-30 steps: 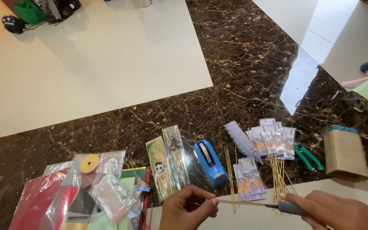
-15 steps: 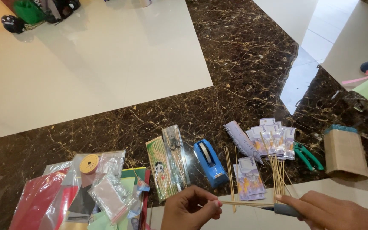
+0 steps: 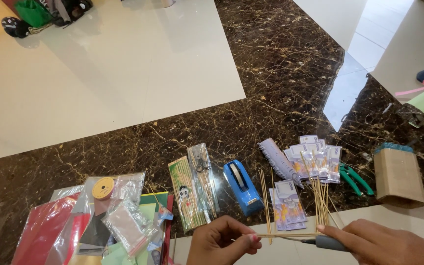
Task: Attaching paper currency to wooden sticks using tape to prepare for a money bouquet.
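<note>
Dark marble floor [image 3: 280, 64] carries the clutter; pale tile beyond is open. Left hand [image 3: 222, 243] pinches a skewer [image 3: 283, 236] at one end; right hand [image 3: 388, 243] grips a grey cutter [image 3: 331, 242], blade on it. Risk: blade slips toward left fingertips [image 3: 254, 239], or skewer snaps. Loose skewers [image 3: 320, 201], banknotes [image 3: 288, 203], tape dispenser [image 3: 242, 185] crowd just ahead.

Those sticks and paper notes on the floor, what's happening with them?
A person sits over a dark marble floor. Their left hand pinches a thin wooden skewer held level, and their right hand presses a grey-handled tool to it. More skewers, banknotes and a blue tape dispenser lie beyond.
</note>
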